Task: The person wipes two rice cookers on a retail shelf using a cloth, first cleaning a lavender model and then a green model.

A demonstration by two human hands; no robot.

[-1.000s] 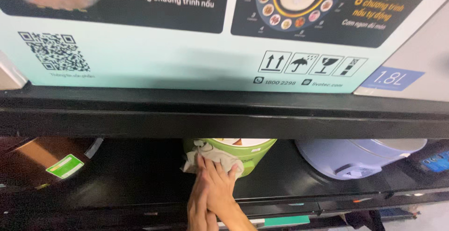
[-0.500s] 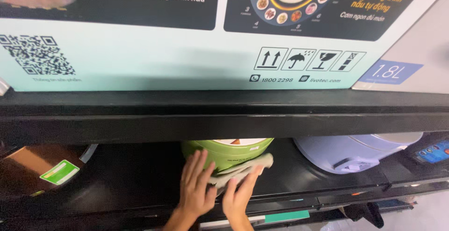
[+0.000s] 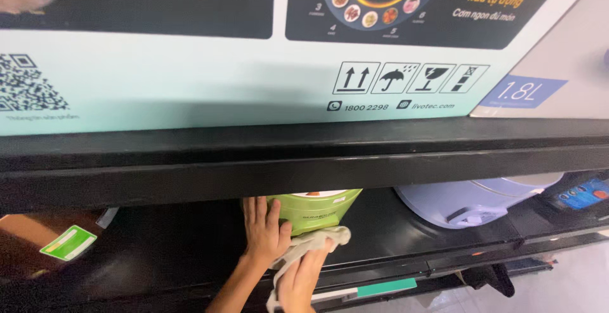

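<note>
A green rice cooker [image 3: 315,208] stands on a black lower shelf [image 3: 380,237], its top hidden by the shelf above. My left hand [image 3: 263,230] lies flat against the cooker's left side, fingers pointing up. My right hand [image 3: 303,278] holds a pale grey cloth [image 3: 312,242] pressed against the cooker's lower front.
A thick black upper shelf [image 3: 304,161] carries a large printed carton [image 3: 254,65]. A pale lilac cooker [image 3: 472,199] sits to the right of the green one, and a brown box with a green sticker [image 3: 66,243] is at the left. White floor shows at the bottom right.
My hands have parted: the left moved up the cooker's left side, the right dropped lower with the cloth. The view shifted slightly.
</note>
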